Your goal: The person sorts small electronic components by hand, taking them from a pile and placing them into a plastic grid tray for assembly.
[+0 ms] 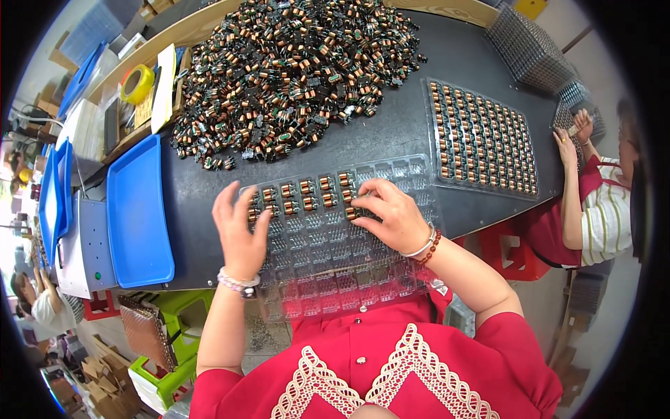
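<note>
A clear plastic tray (328,269) with moulded pockets lies in front of me, its near part over the table edge. Copper-wound coils (306,186) with black ends fill part of its far rows; the near pockets hold none. At the tray's left side, my left hand (241,234) has its thumb and fingers curved round a copper coil (253,215). My right hand (394,218) pinches another coil (351,212) between thumb and fingertips, over a pocket right of the middle. Both wrists wear bracelets.
A large heap of loose coils (293,77) covers the table's far side. To the right lies a full tray of coils (485,140), with stacked trays (530,52) behind. On the left are a blue tray (139,213) and yellow tape (137,84). Another person's hands (574,136) work at far right.
</note>
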Available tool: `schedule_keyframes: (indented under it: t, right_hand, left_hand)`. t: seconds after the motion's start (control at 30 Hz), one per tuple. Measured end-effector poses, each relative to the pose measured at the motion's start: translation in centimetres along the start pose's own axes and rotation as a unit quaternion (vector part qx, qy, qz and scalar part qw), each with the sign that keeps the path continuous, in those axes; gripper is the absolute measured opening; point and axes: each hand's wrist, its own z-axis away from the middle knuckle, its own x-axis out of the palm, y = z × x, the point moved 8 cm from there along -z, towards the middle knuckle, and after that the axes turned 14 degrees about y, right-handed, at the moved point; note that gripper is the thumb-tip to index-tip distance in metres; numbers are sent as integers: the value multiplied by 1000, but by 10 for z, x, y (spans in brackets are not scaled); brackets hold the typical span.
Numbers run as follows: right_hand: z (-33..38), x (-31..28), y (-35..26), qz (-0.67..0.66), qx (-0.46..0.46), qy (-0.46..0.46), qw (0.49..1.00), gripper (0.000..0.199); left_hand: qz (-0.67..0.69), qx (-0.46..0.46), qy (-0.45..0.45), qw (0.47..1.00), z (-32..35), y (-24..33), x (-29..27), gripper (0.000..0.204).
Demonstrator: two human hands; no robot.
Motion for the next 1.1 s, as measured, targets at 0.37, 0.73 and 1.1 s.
schedule_keyframes:
  t: [0.37,0.73,1.1]
  right_hand:
    - [-28,-8,14,-4,-6,1,1000,16]
    - [-113,75,54,83,6,54,995,25]
    - [-103,67,76,-58,168,32,984,23]
  left_hand:
    - [4,-59,23,998,-5,-16,17,38]
    - [-16,-31,131,991,-86,-26,53,20]
    - [371,-294,45,880,-28,-59,9,22]
